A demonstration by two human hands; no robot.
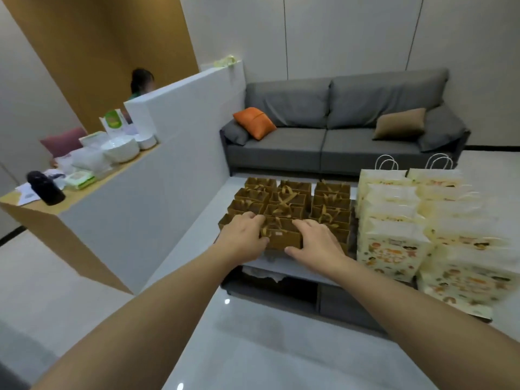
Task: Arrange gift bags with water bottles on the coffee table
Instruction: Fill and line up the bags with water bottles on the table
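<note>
Several small brown gift bags with ribbon handles stand in rows on the white coffee table [202, 243]. The nearest brown bag [282, 239] sits at the table's front edge. My left hand [243, 235] holds its left side, fingers over the top and thumb on the front. On the bag's right side my right hand [316, 242] grips it the same way. To the right stand several cream gift bags [391, 246] printed with cartoon children, in two rows. No water bottles are visible.
A grey sofa [337, 136] with an orange cushion [254, 123] and a brown cushion stands behind the table. A white partition [174, 153] on the left carries bowls, packets and a black bottle [46, 188]. A person sits behind it. Glossy floor lies in front.
</note>
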